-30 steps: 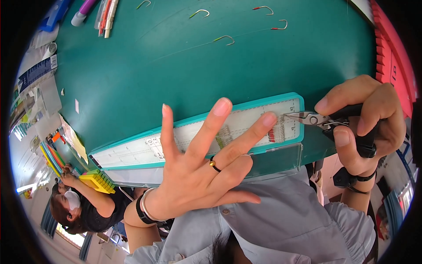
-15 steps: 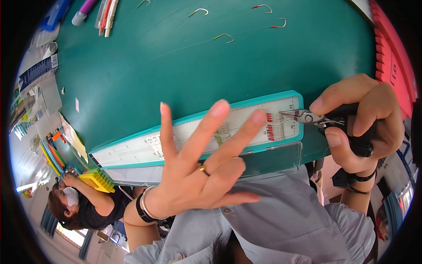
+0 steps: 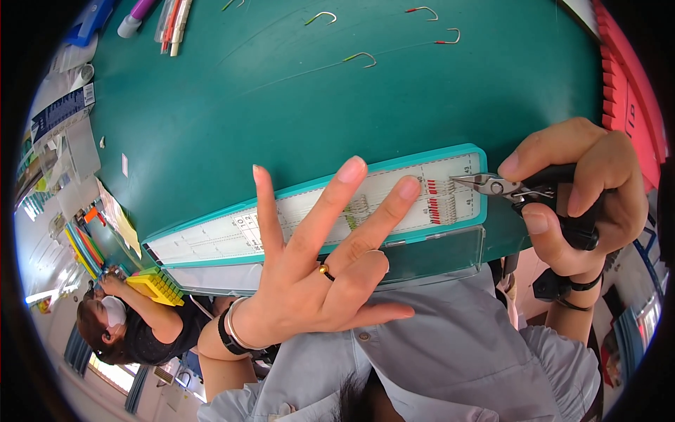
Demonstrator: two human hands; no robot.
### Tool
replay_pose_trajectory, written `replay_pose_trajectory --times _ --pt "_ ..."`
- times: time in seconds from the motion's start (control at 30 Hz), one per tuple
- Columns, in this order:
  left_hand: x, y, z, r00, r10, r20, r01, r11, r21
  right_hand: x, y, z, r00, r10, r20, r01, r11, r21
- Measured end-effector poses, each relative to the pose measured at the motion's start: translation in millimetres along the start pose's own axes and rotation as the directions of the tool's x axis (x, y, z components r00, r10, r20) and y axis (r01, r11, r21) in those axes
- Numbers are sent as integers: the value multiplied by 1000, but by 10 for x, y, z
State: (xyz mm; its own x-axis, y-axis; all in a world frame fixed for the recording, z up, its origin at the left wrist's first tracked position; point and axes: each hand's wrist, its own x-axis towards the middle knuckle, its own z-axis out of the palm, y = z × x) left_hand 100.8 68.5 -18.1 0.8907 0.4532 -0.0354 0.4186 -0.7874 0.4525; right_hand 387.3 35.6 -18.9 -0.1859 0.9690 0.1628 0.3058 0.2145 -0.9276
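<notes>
A long teal-rimmed case (image 3: 394, 165) lies lengthwise before me, its clear lid folded toward my body. Inside it, a row of fish hooks with red bindings (image 3: 443, 204) sits near the right end, and green-bound fish hooks (image 3: 358, 211) lie farther left, partly covered by my fingers. My left hand (image 3: 309, 281) is spread over the case, its index fingertip just left of the red bindings, holding nothing. In my right hand (image 3: 605, 183) are needle-nose pliers (image 3: 489, 184) with dark handles; their tips reach the upper end of the red-bound row. Whether they grip a hook cannot be told.
Several loose hooks, such as a green-bound hook (image 3: 361, 58) and a red-bound hook (image 3: 450, 36), lie across the green tabletop (image 3: 211, 126). Pens (image 3: 174, 28) are at far left, a red ridged holder (image 3: 629, 98) at right. Another person (image 3: 151, 316) works at left beside a yellow ridged holder (image 3: 156, 287).
My left index fingertip has drawn back slightly to the left, showing more of the red bindings. The pliers have barely moved, their tips still at the upper end of the row.
</notes>
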Motion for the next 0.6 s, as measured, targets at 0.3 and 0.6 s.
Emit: replay_pose_trajectory --times 0.3,0.6 --pt "-20 5 37 1000 -3 -24 3 1000 -14 -30 23 36 997 -66 -46 69 996 61" --pt "-7 -41 30 1000 2 -22 -3 999 -33 -6 21 65 998 12 -63 -6 995 97"
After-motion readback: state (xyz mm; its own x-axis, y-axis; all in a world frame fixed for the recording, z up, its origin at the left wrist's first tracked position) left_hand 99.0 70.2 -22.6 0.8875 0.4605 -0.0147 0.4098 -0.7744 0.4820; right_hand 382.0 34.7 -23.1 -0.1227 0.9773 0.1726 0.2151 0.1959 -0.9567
